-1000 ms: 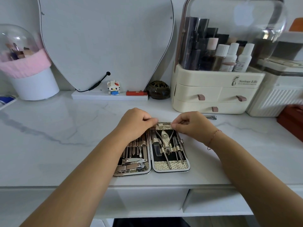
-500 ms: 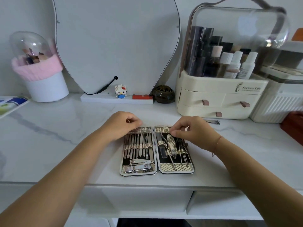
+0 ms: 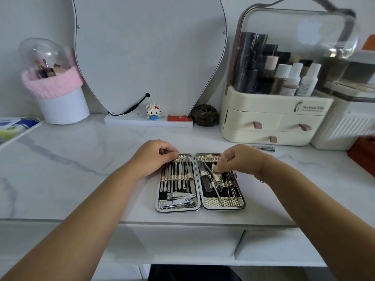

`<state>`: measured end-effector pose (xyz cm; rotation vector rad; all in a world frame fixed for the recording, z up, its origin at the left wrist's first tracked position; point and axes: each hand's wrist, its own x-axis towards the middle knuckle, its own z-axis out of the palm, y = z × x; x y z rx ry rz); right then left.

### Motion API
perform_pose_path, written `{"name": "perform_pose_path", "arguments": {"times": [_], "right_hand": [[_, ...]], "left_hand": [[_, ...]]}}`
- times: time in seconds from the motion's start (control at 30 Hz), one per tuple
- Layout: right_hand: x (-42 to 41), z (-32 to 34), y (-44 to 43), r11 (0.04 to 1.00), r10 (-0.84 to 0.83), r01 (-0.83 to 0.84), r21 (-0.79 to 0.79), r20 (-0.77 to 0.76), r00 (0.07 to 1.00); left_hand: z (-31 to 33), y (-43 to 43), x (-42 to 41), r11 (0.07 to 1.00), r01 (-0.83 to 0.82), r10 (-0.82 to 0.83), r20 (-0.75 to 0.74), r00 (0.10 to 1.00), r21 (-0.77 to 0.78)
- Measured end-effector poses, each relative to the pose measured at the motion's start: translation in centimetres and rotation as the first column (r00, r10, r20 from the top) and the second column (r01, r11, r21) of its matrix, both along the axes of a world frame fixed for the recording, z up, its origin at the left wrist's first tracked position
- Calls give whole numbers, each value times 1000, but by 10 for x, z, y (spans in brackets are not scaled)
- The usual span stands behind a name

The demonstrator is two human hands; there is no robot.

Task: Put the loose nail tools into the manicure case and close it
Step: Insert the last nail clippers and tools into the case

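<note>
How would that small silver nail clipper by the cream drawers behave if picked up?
The small silver nail clipper looks like solid metal: probably stiff and weighty for its size. Lying flat on the glossy marble-look top, it would likely slide, not roll.

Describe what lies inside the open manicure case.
Left half: a row of thin tools and two clippers. Right half: nippers and long rods. The left hand and right hand cover the top corners, so what lies beneath them cannot be seen.

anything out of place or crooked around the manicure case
A silver nail clipper lies loose on the white marble counter beside the cream drawer organiser, outside the open manicure case. In its right half, a long thin metal tool lies diagonally across the others.
</note>
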<state>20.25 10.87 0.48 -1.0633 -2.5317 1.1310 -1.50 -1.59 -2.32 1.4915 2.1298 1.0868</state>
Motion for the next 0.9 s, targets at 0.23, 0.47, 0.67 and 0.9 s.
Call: {"name": "perform_pose_path", "arguments": {"times": [0.23,0.47,0.67,0.9], "right_hand": [[-5,6,2,997,-33,38,-68,64,997],[-11,10,3,998,-49,55,-39,148,988],[-9,6,4,999,-29,32,-21,124,992],[48,-5,47,857,-267,355,373,-269,925]], "left_hand": [[0,0,0,1000,2,-2,3,1000,1],[0,-1,1,1000,-6,6,-6,1000,3],[0,-1,1,1000,-1,1,-5,1000,7],[0,-4,0,999,10,-11,35,999,30]]}}
